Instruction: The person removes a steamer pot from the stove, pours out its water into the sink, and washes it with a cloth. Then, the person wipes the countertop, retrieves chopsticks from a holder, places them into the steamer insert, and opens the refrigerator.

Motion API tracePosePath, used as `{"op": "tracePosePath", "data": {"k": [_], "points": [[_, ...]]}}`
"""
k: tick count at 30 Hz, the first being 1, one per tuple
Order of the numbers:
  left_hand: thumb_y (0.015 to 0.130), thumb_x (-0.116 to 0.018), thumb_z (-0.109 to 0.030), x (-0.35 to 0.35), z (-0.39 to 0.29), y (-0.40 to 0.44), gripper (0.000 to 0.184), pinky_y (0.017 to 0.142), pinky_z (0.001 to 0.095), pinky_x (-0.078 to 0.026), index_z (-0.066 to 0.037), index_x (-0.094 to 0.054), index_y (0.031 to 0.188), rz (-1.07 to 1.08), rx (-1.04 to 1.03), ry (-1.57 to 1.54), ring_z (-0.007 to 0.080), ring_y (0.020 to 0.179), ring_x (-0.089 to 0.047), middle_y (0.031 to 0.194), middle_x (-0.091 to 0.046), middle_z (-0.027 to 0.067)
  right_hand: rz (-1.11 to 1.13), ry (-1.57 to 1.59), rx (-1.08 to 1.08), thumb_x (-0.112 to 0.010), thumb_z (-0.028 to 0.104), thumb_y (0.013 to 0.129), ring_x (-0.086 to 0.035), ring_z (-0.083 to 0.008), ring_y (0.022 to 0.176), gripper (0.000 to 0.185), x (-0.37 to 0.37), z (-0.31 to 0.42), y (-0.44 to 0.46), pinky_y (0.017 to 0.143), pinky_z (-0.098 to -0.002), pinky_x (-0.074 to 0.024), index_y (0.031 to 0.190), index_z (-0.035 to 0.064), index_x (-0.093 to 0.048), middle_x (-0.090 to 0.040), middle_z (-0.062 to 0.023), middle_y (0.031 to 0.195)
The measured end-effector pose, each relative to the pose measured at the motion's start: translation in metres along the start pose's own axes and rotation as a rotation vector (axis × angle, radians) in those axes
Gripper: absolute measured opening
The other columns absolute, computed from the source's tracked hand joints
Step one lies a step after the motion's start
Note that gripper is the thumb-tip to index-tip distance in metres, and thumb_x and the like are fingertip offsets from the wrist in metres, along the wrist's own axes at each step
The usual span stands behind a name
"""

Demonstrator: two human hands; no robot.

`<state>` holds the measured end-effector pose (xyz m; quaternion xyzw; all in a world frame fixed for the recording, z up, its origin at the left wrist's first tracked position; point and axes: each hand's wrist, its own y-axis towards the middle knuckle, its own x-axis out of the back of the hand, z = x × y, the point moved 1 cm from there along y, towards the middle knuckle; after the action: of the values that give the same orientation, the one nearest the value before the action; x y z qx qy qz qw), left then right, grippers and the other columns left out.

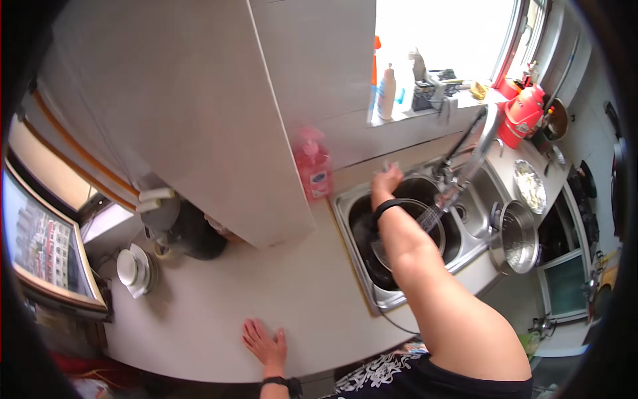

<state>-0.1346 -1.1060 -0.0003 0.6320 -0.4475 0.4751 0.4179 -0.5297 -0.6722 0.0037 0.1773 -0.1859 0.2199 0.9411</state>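
Note:
My left hand (264, 342) lies flat on the pale countertop (299, 286), fingers spread, with nothing in it. A dark band is round that wrist. My right arm reaches across the left basin of the steel double sink (340, 226), and my right hand (387, 178) is over its back edge. Its fingers look bent, and what they hold, if anything, is too small to make out. Water sprays from the faucet (484, 143) into the left basin, where a round vessel and dark cookware are partly hidden by my forearm.
A pink soap bottle (314, 166) stands left of the sink. To its right are a steel pot (515, 236), a plate of pale food (530, 186) and a red thermos (520, 118). Bottles (386, 93) line the windowsill. Stacked bowls (129, 267) sit at the far left.

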Motion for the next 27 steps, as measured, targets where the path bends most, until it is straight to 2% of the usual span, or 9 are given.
{"op": "tracePosePath", "data": {"k": [3,6,9,12,14,17,19,21,27], "points": [[0.073,-0.064,-0.037,-0.004,0.002,0.003,0.082,0.111,0.0586,-0.015,-0.001,-0.034,0.139,0.024,-0.017,0.020,0.0392,0.139,-0.022,0.147,-0.030,0.0215,-0.007,0.326,-0.115,-0.049,0.023,0.091,-0.049,-0.0353,0.115,0.043,-0.040,-0.031,0.064,0.103,-0.0437,-0.0344,0.127,-0.0003,-0.049,-0.046,-0.0239,0.130],[0.075,-0.062,-0.036,-0.001,0.001,0.007,0.082,0.112,0.0566,-0.014,-0.001,-0.030,0.141,0.113,0.012,0.040,0.0389,0.140,-0.019,0.149,-0.026,0.0209,0.333,-0.600,0.148,-0.050,0.025,0.091,-0.049,-0.0352,0.116,0.047,-0.023,-0.036,0.078,0.098,-0.0466,-0.0378,0.132,0.0020,-0.046,-0.046,-0.0231,0.132],[0.075,-0.062,-0.035,0.009,-0.005,0.012,0.081,0.112,0.0568,-0.013,-0.001,-0.030,0.141,0.147,0.011,0.048,0.0391,0.140,-0.019,0.149,-0.025,0.0209,0.297,-0.746,0.418,-0.051,0.025,0.090,-0.048,-0.0370,0.117,0.050,-0.035,-0.027,0.022,0.096,-0.0492,-0.0387,0.134,0.0034,-0.045,-0.046,-0.0226,0.133],[0.073,-0.064,-0.037,0.005,-0.005,0.011,0.083,0.112,0.0576,-0.012,0.000,-0.031,0.139,0.108,-0.006,0.055,0.0394,0.140,-0.019,0.147,-0.027,0.0216,0.254,-0.672,0.676,-0.050,0.023,0.090,-0.046,-0.0401,0.119,0.058,-0.040,-0.003,-0.048,0.097,-0.0515,-0.0376,0.142,0.0040,-0.035,-0.043,-0.0234,0.137],[0.073,-0.064,-0.037,0.006,-0.007,0.010,0.083,0.112,0.0575,-0.012,0.000,-0.031,0.139,0.107,-0.014,0.054,0.0395,0.140,-0.019,0.147,-0.026,0.0212,0.350,-0.552,0.850,-0.047,0.016,0.091,-0.049,-0.0399,0.112,0.043,-0.048,0.007,-0.088,0.094,-0.0497,-0.0409,0.132,0.0034,-0.045,-0.050,-0.0220,0.125],[0.074,-0.064,-0.039,0.003,-0.001,0.013,0.084,0.113,0.0573,-0.012,0.000,-0.031,0.140,0.097,-0.027,0.051,0.0391,0.140,-0.018,0.148,-0.025,0.0205,0.506,-0.265,0.695,-0.048,0.014,0.091,-0.051,-0.0386,0.108,0.033,-0.036,0.022,-0.098,0.090,-0.0467,-0.0444,0.121,0.0035,-0.054,-0.054,-0.0195,0.117],[0.074,-0.064,-0.039,0.006,0.001,0.001,0.084,0.113,0.0571,-0.011,0.000,-0.030,0.140,0.122,-0.002,0.045,0.0386,0.141,-0.016,0.149,-0.023,0.0201,0.584,-0.370,0.698,-0.052,0.016,0.088,-0.054,-0.0381,0.103,0.027,-0.015,0.029,-0.092,0.084,-0.0454,-0.0475,0.112,0.0066,-0.061,-0.055,-0.0180,0.118],[0.075,-0.065,-0.039,0.011,-0.003,0.008,0.085,0.113,0.0568,-0.011,0.000,-0.029,0.142,0.113,-0.005,0.008,0.0375,0.142,-0.014,0.150,-0.023,0.0196,0.937,-0.297,0.513,-0.057,0.018,0.085,-0.056,-0.0382,0.102,0.029,0.030,0.080,-0.091,0.080,-0.0457,-0.0497,0.113,0.0099,-0.061,-0.054,-0.0201,0.123],[0.077,-0.065,-0.039,0.006,0.007,0.002,0.083,0.113,0.0563,-0.011,-0.001,-0.029,0.142,0.061,-0.032,-0.028,0.0365,0.142,-0.013,0.151,-0.022,0.0188,0.687,-0.219,0.816,-0.058,0.014,0.082,-0.051,-0.0365,0.111,0.028,0.055,0.021,-0.186,0.096,-0.0441,-0.0447,0.109,0.0102,-0.066,-0.051,-0.0169,0.127]]}}
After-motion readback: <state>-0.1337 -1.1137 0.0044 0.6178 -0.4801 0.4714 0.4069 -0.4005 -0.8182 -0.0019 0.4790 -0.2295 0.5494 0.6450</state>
